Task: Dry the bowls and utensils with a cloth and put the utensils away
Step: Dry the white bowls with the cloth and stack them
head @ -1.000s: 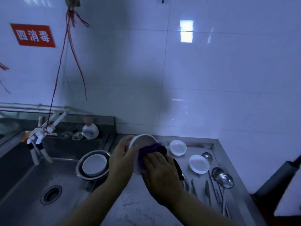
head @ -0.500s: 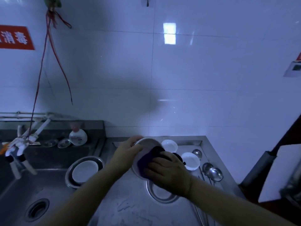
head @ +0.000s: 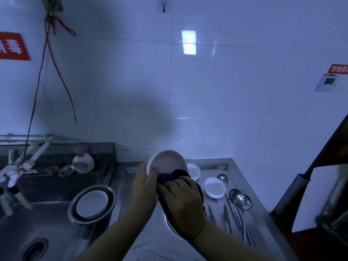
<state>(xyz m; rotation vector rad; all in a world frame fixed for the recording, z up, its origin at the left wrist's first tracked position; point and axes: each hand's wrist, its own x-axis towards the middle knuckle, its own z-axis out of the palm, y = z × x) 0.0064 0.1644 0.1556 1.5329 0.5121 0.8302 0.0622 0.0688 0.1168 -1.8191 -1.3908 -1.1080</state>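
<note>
My left hand [head: 144,187] grips the near rim of a white bowl [head: 167,162], tilted so its inside faces me above the steel counter [head: 154,243]. My right hand [head: 183,202] presses a dark purple cloth [head: 165,177] against the bowl's lower rim. Two small white bowls [head: 194,171] [head: 215,187] sit on the counter to the right. Beyond them lie metal ladles [head: 243,201] and several long utensils [head: 227,219], side by side.
A metal basin holding a white plate [head: 92,204] rests at the sink's [head: 33,232] right edge. A soap bottle [head: 83,162] and small metal lids stand on the back ledge. A tap [head: 20,164] is at far left. Another metal rim shows under my right wrist.
The bowl has tipped up so its inside now shows, and my right hand with the cloth has slid down to its lower rim. My view has turned slightly to the right.
</note>
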